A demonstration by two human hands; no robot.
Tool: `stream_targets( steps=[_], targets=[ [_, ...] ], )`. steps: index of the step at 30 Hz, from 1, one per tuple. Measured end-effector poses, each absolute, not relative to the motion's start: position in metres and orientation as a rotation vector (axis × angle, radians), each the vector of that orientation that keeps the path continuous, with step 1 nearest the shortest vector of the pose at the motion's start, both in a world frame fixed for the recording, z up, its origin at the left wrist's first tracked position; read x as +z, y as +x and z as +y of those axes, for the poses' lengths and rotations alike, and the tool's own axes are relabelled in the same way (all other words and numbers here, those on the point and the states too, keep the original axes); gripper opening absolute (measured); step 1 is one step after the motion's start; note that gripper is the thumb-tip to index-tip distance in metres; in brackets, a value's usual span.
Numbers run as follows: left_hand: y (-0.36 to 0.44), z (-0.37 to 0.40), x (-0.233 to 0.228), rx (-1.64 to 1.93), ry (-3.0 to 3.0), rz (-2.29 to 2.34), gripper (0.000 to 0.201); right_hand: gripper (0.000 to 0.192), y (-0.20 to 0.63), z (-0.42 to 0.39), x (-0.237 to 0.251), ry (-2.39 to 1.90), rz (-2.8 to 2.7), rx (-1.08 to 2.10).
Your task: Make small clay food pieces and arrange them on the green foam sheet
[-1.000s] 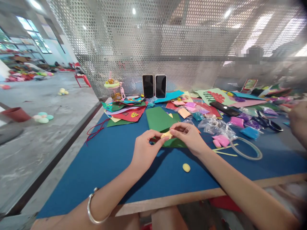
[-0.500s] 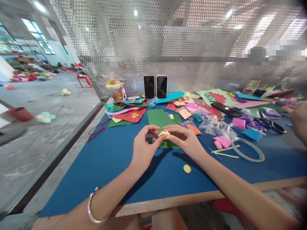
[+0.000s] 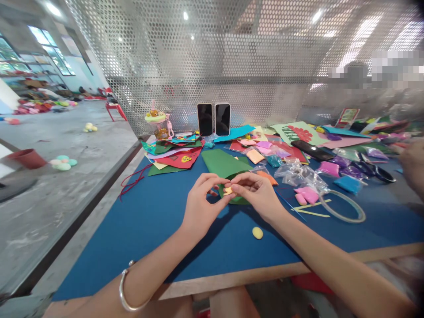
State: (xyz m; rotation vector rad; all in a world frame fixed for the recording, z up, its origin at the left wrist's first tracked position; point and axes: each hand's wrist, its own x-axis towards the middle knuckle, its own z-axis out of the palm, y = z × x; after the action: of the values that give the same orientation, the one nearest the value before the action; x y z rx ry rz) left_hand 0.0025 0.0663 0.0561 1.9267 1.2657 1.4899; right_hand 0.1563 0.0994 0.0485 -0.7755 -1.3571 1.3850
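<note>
Between the fingertips of both hands is a small lump of pale yellow modelling clay (image 3: 228, 191), partly hidden by the fingers. My left hand (image 3: 203, 201) pinches it from the left, thumb below and fingers above. From the right, my right hand (image 3: 256, 194) grips it with thumb and index finger. Just behind and under the hands, a folded green card (image 3: 221, 164) has its upper leaf raised. A flattened yellow clay oval (image 3: 257, 233) lies on the blue tabletop (image 3: 139, 238), nearer the front edge.
Paper cards (image 3: 175, 159) are piled at the back left beside a red cord (image 3: 132, 181). Two phones (image 3: 222, 120) stand against the perforated metal screen. Bagged clay (image 3: 329, 169), a tape roll (image 3: 359, 214) and scissors (image 3: 380, 172) lie right. Another person's hand (image 3: 412, 163) is at the far right.
Both hands have closed in around the yellow clay, now more covered by fingers. The green card's upper leaf has lifted and hides the small yellow piece that lay on it.
</note>
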Motion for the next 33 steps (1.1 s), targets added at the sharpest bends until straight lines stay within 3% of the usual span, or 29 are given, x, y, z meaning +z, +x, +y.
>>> stream_targets(
  steps=[16, 26, 33],
  targets=[
    [0.0, 0.0677, 0.0575, 1.661, 1.889, 1.299, 0.003, 0.028, 0.153, 0.0932, 0.0475, -0.694, -1.395, 1.28],
    [0.0012, 0.0693, 0.057, 1.45, 1.696, 1.057, 0.013, 0.021, 0.157, 0.0976, 0.0529, -0.802, -1.35, 1.295],
    [0.003, 0.0677, 0.0589, 1.459, 1.758, 1.189, 0.014, 0.027, 0.1574, 0.0933, 0.0532, -0.735, -1.402, 1.394]
  ],
)
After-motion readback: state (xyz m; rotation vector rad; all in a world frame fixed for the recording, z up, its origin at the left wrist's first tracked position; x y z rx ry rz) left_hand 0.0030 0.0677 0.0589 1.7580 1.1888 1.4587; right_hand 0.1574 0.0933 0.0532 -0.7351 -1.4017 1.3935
